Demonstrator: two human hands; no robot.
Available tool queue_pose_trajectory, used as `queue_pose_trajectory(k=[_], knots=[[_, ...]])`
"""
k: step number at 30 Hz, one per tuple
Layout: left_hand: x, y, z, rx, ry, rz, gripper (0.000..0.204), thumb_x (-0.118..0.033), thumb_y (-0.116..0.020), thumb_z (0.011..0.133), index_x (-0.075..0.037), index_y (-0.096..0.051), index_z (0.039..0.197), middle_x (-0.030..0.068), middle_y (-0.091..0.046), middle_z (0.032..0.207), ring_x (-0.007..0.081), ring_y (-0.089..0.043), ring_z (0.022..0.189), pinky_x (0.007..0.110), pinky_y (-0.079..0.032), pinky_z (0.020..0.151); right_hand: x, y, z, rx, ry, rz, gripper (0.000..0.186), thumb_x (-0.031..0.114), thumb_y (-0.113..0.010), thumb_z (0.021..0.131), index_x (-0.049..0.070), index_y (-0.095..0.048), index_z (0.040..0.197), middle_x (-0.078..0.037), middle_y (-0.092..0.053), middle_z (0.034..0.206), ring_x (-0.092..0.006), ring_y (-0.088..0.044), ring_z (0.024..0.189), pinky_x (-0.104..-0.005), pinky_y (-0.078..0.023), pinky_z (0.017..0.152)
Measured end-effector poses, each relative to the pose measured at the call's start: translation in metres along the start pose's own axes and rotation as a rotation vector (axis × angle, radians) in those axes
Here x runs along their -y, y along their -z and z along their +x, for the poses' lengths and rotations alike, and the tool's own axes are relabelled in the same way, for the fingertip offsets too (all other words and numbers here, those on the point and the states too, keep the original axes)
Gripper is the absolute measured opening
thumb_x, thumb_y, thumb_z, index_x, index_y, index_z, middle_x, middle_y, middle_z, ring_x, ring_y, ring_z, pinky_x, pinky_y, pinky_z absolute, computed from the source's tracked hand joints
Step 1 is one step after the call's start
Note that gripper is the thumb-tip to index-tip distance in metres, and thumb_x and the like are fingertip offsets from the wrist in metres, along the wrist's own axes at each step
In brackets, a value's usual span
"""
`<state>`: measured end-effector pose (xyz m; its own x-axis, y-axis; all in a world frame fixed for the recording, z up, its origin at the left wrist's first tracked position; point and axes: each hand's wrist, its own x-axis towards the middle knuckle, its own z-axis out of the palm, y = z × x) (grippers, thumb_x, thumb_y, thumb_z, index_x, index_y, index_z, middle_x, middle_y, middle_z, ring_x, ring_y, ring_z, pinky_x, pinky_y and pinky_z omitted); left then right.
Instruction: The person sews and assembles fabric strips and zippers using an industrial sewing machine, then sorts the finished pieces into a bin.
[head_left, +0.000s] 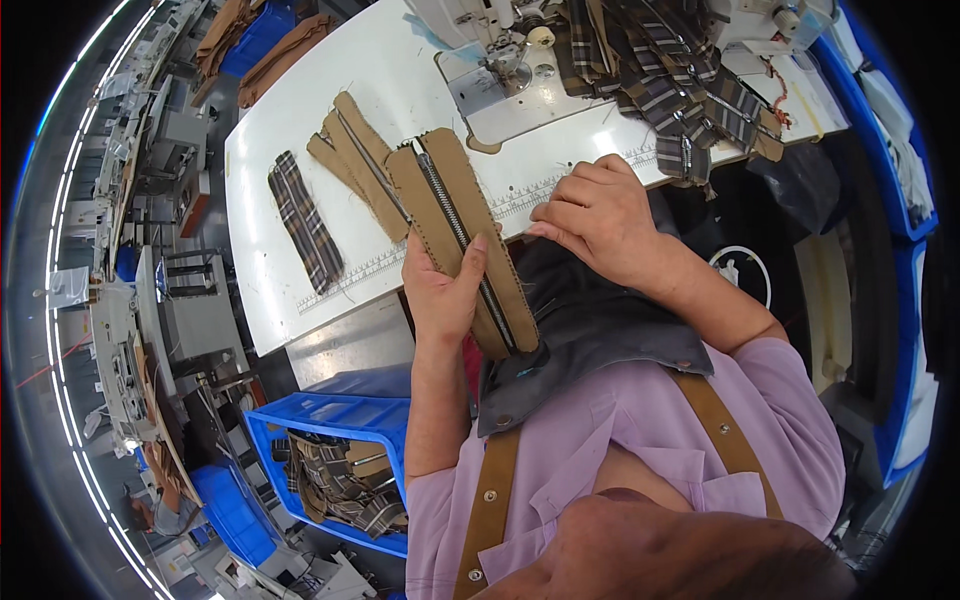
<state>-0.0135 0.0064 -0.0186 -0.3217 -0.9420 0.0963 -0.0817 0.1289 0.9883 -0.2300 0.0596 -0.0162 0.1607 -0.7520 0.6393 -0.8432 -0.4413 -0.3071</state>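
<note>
Head view: a tan zippered panel [459, 216] held in the left hand [445, 290], over the counter's near edge.
The panel is long and narrow with rounded upper corners, stitch marks along its edges and a silver-toothed zipper down its middle; the right hand [605, 220] is beside it, fingers curled, contents impossible to tell. The white counter [380, 60] carries a printed ruler [530, 195], a plaid strip [306, 222], tan pieces [355, 165], a sewing machine [490, 70] and a plaid pile [650, 70]; a blue crate [345, 402] of fabric stands below.
</note>
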Motion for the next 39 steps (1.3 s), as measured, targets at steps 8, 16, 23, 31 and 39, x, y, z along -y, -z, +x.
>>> queue_pose_trajectory(k=[8, 16, 23, 31, 39], knots=[[-0.004, 0.004, -0.004, 0.013, 0.049, -0.135, 0.036, 0.000, -0.065, 0.091, 0.003, -0.050, 0.124, 0.0150, -0.068, 0.107, 0.0212, -0.069, 0.098, 0.032, -0.056, 0.086, 0.011, -0.011, 0.002, -0.022, 0.024, -0.036, 0.018, 0.028, -0.079, 0.075, 0.016, -0.069, 0.083, 0.003, -0.055, 0.071, -0.0165, -0.056, 0.068, -0.0335, -0.038, 0.067], [-0.004, 0.003, -0.004, -0.009, 0.054, -0.207, 0.037, 0.000, -0.067, 0.091, 0.003, -0.050, 0.123, 0.0142, -0.067, 0.108, 0.0222, -0.069, 0.098, 0.033, -0.056, 0.086, 0.012, -0.012, 0.000, -0.007, 0.041, -0.018, 0.019, 0.028, -0.080, 0.073, 0.016, -0.070, 0.083, 0.003, -0.056, 0.072, -0.0162, -0.056, 0.069, -0.0329, -0.038, 0.067], [-0.005, 0.003, -0.005, 0.002, 0.059, -0.222, 0.035, 0.001, -0.065, 0.091, 0.002, -0.049, 0.123, 0.0142, -0.068, 0.107, 0.0208, -0.069, 0.097, 0.033, -0.055, 0.086, 0.014, -0.017, 0.000, -0.051, 0.043, -0.007, 0.016, 0.028, -0.078, 0.073, 0.016, -0.068, 0.075, 0.003, -0.052, 0.068, -0.0147, -0.055, 0.068, -0.0330, -0.037, 0.067], [-0.003, 0.000, -0.005, 0.012, 0.097, -0.226, 0.035, 0.000, -0.065, 0.091, 0.001, -0.049, 0.123, 0.0137, -0.069, 0.106, 0.0184, -0.068, 0.097, 0.031, -0.054, 0.087, 0.017, -0.018, 0.001, 0.044, -0.009, 0.172, 0.022, 0.033, -0.077, 0.078, 0.014, -0.066, 0.073, 0.001, -0.052, 0.067, -0.0179, -0.056, 0.069, -0.0342, -0.037, 0.067], [0.010, 0.012, -0.002, -0.032, 0.079, -0.215, 0.037, -0.003, -0.067, 0.092, 0.000, -0.051, 0.124, 0.0121, -0.068, 0.109, 0.0173, -0.067, 0.098, 0.031, -0.053, 0.089, -0.005, 0.027, -0.001, -0.020, -0.089, 0.700, 0.015, 0.016, -0.071, 0.086, 0.006, -0.067, 0.076, -0.003, -0.057, 0.072, -0.0179, -0.053, 0.068, -0.0305, -0.040, 0.068]])
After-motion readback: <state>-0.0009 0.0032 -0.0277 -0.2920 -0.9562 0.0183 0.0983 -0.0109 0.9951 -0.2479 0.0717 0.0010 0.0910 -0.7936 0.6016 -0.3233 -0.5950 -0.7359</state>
